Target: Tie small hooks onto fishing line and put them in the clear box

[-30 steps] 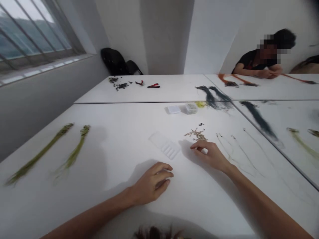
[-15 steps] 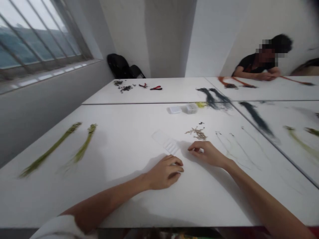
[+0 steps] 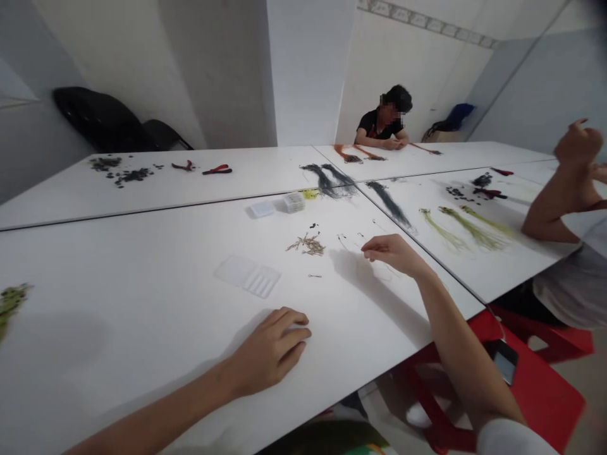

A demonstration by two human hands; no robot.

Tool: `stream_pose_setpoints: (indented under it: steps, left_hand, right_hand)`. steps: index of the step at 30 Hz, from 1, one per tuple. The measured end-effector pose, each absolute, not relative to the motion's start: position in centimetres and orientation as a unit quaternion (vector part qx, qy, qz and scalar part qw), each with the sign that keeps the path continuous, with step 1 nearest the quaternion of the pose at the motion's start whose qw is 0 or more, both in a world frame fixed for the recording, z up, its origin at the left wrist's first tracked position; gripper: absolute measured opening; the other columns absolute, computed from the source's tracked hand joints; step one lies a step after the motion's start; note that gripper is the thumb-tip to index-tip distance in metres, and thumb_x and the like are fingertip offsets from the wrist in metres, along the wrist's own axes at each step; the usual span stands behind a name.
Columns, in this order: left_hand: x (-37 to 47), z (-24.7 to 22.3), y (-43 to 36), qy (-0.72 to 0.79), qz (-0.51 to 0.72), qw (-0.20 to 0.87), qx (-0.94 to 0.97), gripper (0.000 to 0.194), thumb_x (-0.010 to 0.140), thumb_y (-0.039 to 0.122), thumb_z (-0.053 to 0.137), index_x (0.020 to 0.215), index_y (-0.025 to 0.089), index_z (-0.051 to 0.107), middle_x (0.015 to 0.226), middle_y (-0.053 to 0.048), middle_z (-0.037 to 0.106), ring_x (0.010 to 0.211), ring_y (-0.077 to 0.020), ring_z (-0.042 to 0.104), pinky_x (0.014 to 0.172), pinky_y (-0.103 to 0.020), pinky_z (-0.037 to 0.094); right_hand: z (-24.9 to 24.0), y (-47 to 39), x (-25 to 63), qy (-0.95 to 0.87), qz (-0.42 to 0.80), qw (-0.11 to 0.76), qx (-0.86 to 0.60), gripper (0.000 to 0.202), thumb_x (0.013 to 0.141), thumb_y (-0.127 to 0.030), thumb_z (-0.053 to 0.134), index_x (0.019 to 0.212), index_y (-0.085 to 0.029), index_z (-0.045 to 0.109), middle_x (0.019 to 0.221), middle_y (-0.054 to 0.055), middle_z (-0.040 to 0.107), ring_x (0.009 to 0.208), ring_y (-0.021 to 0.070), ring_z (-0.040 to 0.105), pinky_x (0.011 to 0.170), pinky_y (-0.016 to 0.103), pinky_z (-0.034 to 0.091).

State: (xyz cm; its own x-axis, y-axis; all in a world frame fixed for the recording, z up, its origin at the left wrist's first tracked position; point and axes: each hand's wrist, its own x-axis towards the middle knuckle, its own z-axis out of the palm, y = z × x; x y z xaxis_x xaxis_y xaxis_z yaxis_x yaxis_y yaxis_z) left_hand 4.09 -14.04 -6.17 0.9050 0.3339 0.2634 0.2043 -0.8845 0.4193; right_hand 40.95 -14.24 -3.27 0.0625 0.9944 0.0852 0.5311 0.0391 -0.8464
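Note:
My left hand (image 3: 277, 347) rests on the white table (image 3: 156, 284), fingers loosely bent and apart, with nothing in it. Beyond it lies an open clear plastic case (image 3: 249, 276) with slots. My right hand (image 3: 393, 254) hovers over thin lines with small dark ends (image 3: 342, 239). Its thumb and fingers are pinched together; whatever is between them is too fine to make out. To its left is a pile of small brass-coloured metal pieces (image 3: 308, 244). One single small metal piece (image 3: 315, 275) lies apart, nearer to me.
Two small plastic boxes, one flat (image 3: 262, 209) and one ribbed (image 3: 294, 202), stand behind the pile. Dark green line bundles (image 3: 391, 205) cross the table seams. Red-handled pliers (image 3: 218, 169) lie farther back. A co-worker's arm (image 3: 554, 196) is at right; another person (image 3: 383, 126) sits opposite.
The view has turned right. My right hand has moved right, from beside the metal pile to the thin lines. A single metal piece now shows in front of the pile. My left hand stays on the table.

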Motion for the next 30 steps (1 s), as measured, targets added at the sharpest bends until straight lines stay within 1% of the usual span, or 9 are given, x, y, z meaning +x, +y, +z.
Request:
stream_pose_setpoints:
  steps: [5,8,13,16,19,21,24,27,30]
  left_hand:
    - [6.0,-6.3,-13.7,0.122,0.152,0.205,0.959,0.025,0.094,0.013,0.045,0.113,0.02,0.06,0.121,-0.011,0.055,0.11,-0.0235,0.052,0.094,-0.041,0.045]
    - [7.0,-6.6,-12.8,0.126,0.141,0.204,0.961,0.027,0.094,0.016,0.046,0.117,0.021,0.059,0.127,-0.012,0.051,0.116,-0.0254,0.049,0.097,-0.044,0.044]
    - [8.6,-6.9,-11.1,0.143,0.139,0.206,0.958,0.026,0.094,0.019,0.047,0.117,0.022,0.059,0.13,-0.012,0.048,0.122,-0.0266,0.045,0.102,-0.046,0.041]
    - [9.5,-7.0,-10.4,0.169,0.155,0.195,0.954,0.027,0.094,0.02,0.047,0.117,0.021,0.059,0.132,-0.012,0.047,0.127,-0.028,0.042,0.104,-0.048,0.039]
    - [10.1,-7.1,-10.2,0.194,0.169,0.185,0.948,0.028,0.093,0.021,0.047,0.119,0.02,0.058,0.137,-0.013,0.043,0.129,-0.0287,0.039,0.104,-0.048,0.04]
    - [10.2,-7.1,-10.1,0.199,0.17,0.181,0.948,0.029,0.093,0.021,0.047,0.12,0.02,0.058,0.138,-0.012,0.042,0.129,-0.0287,0.039,0.104,-0.048,0.04]
    - [10.2,-7.2,-10.2,0.197,0.168,0.178,0.949,0.03,0.093,0.02,0.047,0.121,0.019,0.057,0.139,-0.012,0.042,0.131,-0.0287,0.037,0.105,-0.048,0.038]
    - [10.2,-7.2,-10.1,0.197,0.167,0.181,0.949,0.03,0.093,0.02,0.047,0.121,0.02,0.057,0.14,-0.012,0.041,0.131,-0.0287,0.037,0.105,-0.048,0.038]
    - [10.3,-7.2,-10.0,0.2,0.163,0.19,0.947,0.03,0.093,0.02,0.047,0.122,0.021,0.057,0.14,-0.011,0.041,0.131,-0.0286,0.038,0.105,-0.048,0.038]
  right_hand:
    - [-4.5,-14.6,40.9,-0.642,0.36,0.297,-0.608,0.022,0.082,-0.034,0.064,0.094,-0.018,0.073,0.082,0.007,0.072,0.071,0.0186,0.068,0.066,0.03,0.054]
    - [-4.5,-13.8,40.1,-0.657,0.417,0.277,-0.564,0.023,0.082,-0.034,0.066,0.097,-0.019,0.073,0.083,0.005,0.072,0.074,0.0185,0.068,0.069,0.03,0.055]
    - [-4.5,-12.8,39.6,-0.649,0.505,0.253,-0.509,0.027,0.082,-0.037,0.068,0.1,-0.018,0.072,0.084,0.005,0.07,0.076,0.0183,0.068,0.073,0.031,0.056]
    - [-4.3,-13.1,40.2,-0.638,0.515,0.247,-0.517,0.026,0.084,-0.036,0.065,0.101,-0.017,0.071,0.085,0.005,0.07,0.076,0.0177,0.068,0.075,0.032,0.056]
    - [-4.0,-13.7,41.1,-0.639,0.495,0.23,-0.543,0.025,0.085,-0.036,0.064,0.1,-0.018,0.072,0.081,0.005,0.07,0.073,0.0171,0.067,0.07,0.03,0.056]
    - [-3.7,-13.9,41.1,-0.646,0.473,0.23,-0.554,0.025,0.086,-0.037,0.064,0.101,-0.018,0.072,0.08,0.005,0.07,0.072,0.017,0.067,0.068,0.029,0.055]
    - [-3.5,-13.6,40.1,-0.652,0.469,0.268,-0.532,0.029,0.086,-0.039,0.065,0.106,-0.02,0.071,0.089,0.006,0.071,0.079,0.0178,0.067,0.073,0.029,0.055]
    - [-3.9,-12.5,38.7,-0.651,0.509,0.294,-0.481,0.029,0.083,-0.037,0.068,0.106,-0.019,0.072,0.096,0.006,0.071,0.088,0.018,0.066,0.081,0.03,0.053]
    - [-4.6,-11.8,38.3,-0.625,0.547,0.307,-0.464,0.027,0.082,-0.036,0.07,0.102,-0.018,0.072,0.091,0.006,0.071,0.084,0.0167,0.066,0.081,0.031,0.054]
